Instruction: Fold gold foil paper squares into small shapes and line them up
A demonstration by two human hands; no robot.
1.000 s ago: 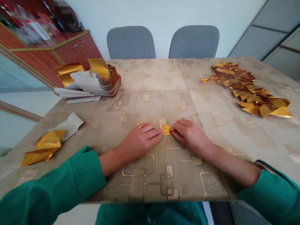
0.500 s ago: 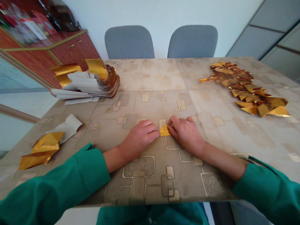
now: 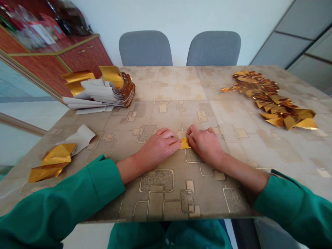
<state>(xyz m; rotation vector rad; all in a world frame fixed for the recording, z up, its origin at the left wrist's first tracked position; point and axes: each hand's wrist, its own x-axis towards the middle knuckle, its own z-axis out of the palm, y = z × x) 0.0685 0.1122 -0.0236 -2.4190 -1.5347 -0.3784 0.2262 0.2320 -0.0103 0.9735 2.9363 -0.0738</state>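
Note:
A small folded piece of gold foil paper (image 3: 185, 143) lies on the patterned tablecloth (image 3: 166, 119), between my two hands. My left hand (image 3: 163, 147) is closed, its fingertips on the paper's left end. On the right end, the curled fingers of my right hand (image 3: 207, 145) grip the paper from the other side. Only the middle of the piece shows; my fingers cover both ends. At the left edge lie loose gold sheets (image 3: 55, 160), partly over a sheet with its white side up (image 3: 83, 136).
A thick curled stack of gold and white paper (image 3: 103, 90) sits at the back left. Many folded gold pieces (image 3: 275, 100) form a long pile at the right. Two grey chairs (image 3: 214, 48) stand behind the table, and a reddish wooden cabinet (image 3: 85, 57) is at the far left.
My left fingers have moved rightward over the paper, so less of it shows between my hands. The whole view has shifted slightly; both hands keep hold of the piece.

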